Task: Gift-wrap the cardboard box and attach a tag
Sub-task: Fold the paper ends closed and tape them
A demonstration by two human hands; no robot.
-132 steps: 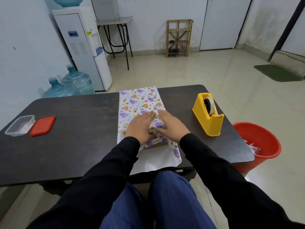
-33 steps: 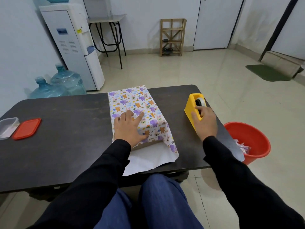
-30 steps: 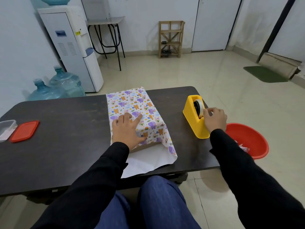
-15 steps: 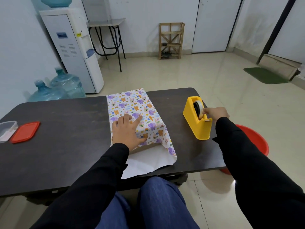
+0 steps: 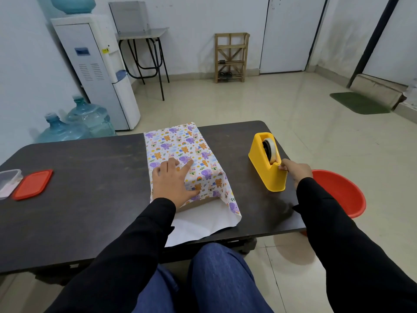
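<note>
The cardboard box [image 5: 198, 203] lies in the middle of the dark table [image 5: 90, 188], covered by animal-print wrapping paper [image 5: 180, 145] folded over its top. The paper's white underside sticks out past the near end. My left hand [image 5: 172, 182] presses flat on the paper, fingers spread. To the right stands a yellow tape dispenser [image 5: 267, 163] with a roll of clear tape. My right hand [image 5: 293, 170] pinches the tape end at the dispenser's cutter. No tag is in sight.
A clear plastic container [image 5: 9, 181] and its red lid [image 5: 32, 184] lie at the table's left edge. A red bucket [image 5: 340, 193] stands on the floor right of the table. A water dispenser [image 5: 94, 68] and blue jugs [image 5: 74, 123] are behind.
My right hand left the paper, reached to the tape dispenser and now pulls at the tape end by the cutter. My left hand stays pressing the fold.
</note>
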